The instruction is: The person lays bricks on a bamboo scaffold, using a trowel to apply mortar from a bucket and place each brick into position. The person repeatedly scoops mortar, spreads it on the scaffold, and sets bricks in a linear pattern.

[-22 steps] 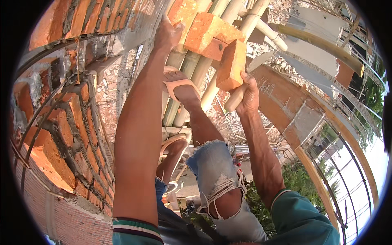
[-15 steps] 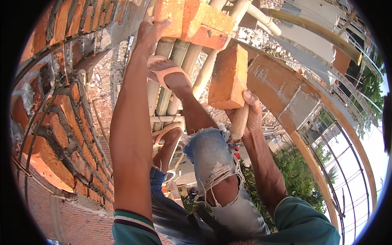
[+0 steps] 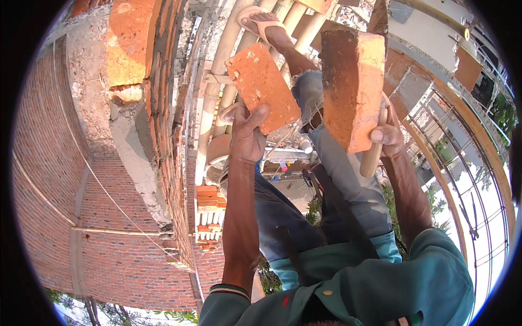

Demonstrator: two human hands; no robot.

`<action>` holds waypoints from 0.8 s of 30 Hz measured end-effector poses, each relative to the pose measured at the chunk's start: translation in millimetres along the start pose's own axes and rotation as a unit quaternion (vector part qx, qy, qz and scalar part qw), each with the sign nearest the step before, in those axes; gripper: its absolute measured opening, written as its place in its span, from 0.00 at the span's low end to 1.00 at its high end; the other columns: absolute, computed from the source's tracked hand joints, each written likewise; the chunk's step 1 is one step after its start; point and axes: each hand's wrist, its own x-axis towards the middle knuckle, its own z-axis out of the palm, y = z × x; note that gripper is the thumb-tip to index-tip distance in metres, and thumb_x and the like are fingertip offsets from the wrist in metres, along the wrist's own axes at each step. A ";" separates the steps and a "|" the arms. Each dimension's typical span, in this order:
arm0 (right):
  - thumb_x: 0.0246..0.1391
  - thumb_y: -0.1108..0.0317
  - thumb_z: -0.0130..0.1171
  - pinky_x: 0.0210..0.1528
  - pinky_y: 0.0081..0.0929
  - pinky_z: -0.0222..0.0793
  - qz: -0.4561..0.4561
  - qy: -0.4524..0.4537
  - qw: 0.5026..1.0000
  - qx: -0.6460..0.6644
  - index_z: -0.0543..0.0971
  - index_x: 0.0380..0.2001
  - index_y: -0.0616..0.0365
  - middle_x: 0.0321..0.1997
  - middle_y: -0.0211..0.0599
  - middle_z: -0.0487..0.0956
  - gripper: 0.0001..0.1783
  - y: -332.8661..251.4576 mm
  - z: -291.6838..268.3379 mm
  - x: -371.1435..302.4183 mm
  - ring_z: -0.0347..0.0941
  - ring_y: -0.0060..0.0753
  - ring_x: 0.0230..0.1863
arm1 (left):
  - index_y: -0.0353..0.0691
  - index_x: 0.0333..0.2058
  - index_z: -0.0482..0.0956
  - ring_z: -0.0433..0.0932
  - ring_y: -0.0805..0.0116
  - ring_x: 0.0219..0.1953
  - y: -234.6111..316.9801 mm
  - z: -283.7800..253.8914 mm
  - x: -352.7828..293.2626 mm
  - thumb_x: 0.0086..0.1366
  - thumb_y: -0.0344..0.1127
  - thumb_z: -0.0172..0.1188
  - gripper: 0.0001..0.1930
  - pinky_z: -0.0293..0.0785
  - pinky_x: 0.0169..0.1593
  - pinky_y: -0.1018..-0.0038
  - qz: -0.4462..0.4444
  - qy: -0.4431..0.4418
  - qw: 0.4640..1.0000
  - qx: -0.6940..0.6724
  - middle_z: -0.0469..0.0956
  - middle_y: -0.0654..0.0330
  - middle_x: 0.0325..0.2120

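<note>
My left hand (image 3: 247, 133) grips an orange clay brick (image 3: 263, 87) by its lower end, thumb on the broad face, and holds it tilted in the air before my legs. A second brick (image 3: 353, 89), darker on its left face, stands up from my right hand (image 3: 389, 136). Those same right fingers are also closed round a wooden tool handle (image 3: 371, 155), pressed against the brick's near end. Most of that tool is hidden behind the brick, so its kind is unclear. The two bricks are apart.
Bamboo poles (image 3: 215, 114) form the footing under my sandalled foot (image 3: 266, 24). A partly built brick wall (image 3: 163, 108) with mortar rises on the left, a brick (image 3: 130, 43) on its top. Stacked bricks (image 3: 209, 198) sit below. Steel rods (image 3: 467, 179) stand at the right.
My left hand has come away from the bricks lying on the bamboo, now carrying one brick toward me. My right hand still grips its brick and handle. The view has turned, showing more wall.
</note>
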 end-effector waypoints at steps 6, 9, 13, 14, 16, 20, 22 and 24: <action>0.37 0.74 0.76 0.51 0.27 0.75 0.061 -0.047 0.993 -0.088 0.67 0.41 0.49 0.42 0.27 0.72 0.30 21.9 57.2 -42.8 0.74 0.24 0.46 | 0.38 0.70 0.57 0.72 0.65 0.63 -2.6 -25.5 -99.8 0.63 0.27 0.69 0.40 0.67 0.67 0.65 0.091 -0.003 0.994 -0.052 0.72 0.56 0.62; 0.29 0.71 0.80 0.63 0.40 0.73 0.088 -0.077 0.985 -0.123 0.62 0.67 0.60 0.60 0.42 0.74 0.58 26.8 64.2 -77.6 0.74 0.41 0.61 | 0.38 0.70 0.56 0.71 0.65 0.65 -12.4 -37.0 -149.0 0.62 0.26 0.71 0.42 0.66 0.68 0.66 0.129 0.033 0.986 -0.105 0.71 0.56 0.63; 0.29 0.61 0.82 0.60 0.38 0.73 0.083 -0.254 0.934 -0.238 0.64 0.66 0.65 0.59 0.45 0.76 0.58 16.6 68.7 -96.6 0.75 0.42 0.58 | 0.39 0.71 0.55 0.69 0.66 0.67 -52.4 -51.4 -198.2 0.59 0.26 0.74 0.46 0.66 0.68 0.66 0.187 0.089 0.960 -0.187 0.70 0.56 0.64; 0.29 0.60 0.82 0.58 0.36 0.74 0.064 -0.291 0.906 -0.299 0.67 0.64 0.66 0.57 0.44 0.77 0.56 12.0 75.8 -95.5 0.76 0.40 0.57 | 0.39 0.71 0.55 0.69 0.66 0.67 -65.7 -56.2 -207.2 0.59 0.27 0.74 0.46 0.65 0.69 0.67 0.196 0.092 0.952 -0.214 0.70 0.56 0.64; 0.30 0.57 0.82 0.55 0.33 0.75 0.014 -0.326 0.837 -0.440 0.70 0.60 0.68 0.53 0.43 0.79 0.53 6.2 103.2 -90.5 0.77 0.36 0.54 | 0.36 0.70 0.56 0.74 0.63 0.63 -94.1 -60.2 -216.7 0.59 0.31 0.75 0.46 0.72 0.66 0.64 0.238 0.119 0.931 -0.251 0.72 0.55 0.63; 0.32 0.54 0.84 0.58 0.37 0.73 -0.044 -0.369 0.755 -0.541 0.65 0.63 0.68 0.54 0.39 0.75 0.58 12.4 219.5 -81.4 0.74 0.37 0.56 | 0.38 0.70 0.57 0.74 0.65 0.63 -138.8 -73.9 -214.1 0.61 0.26 0.72 0.42 0.71 0.65 0.67 0.279 0.134 0.875 -0.372 0.73 0.58 0.61; 0.34 0.61 0.83 0.55 0.35 0.74 -0.013 -0.420 0.738 -0.527 0.67 0.61 0.69 0.51 0.40 0.77 0.52 39.4 301.0 -68.2 0.75 0.36 0.53 | 0.39 0.69 0.58 0.74 0.66 0.62 -154.8 -73.2 -204.2 0.62 0.24 0.71 0.40 0.72 0.64 0.67 0.329 0.141 0.825 -0.437 0.73 0.59 0.61; 0.36 0.70 0.82 0.47 0.29 0.78 -0.047 -0.492 0.667 -0.558 0.72 0.53 0.69 0.45 0.41 0.80 0.41 92.4 378.4 -42.1 0.79 0.32 0.45 | 0.41 0.69 0.60 0.74 0.67 0.62 -169.2 -67.6 -192.8 0.63 0.23 0.68 0.38 0.74 0.63 0.66 0.378 0.144 0.771 -0.492 0.74 0.60 0.60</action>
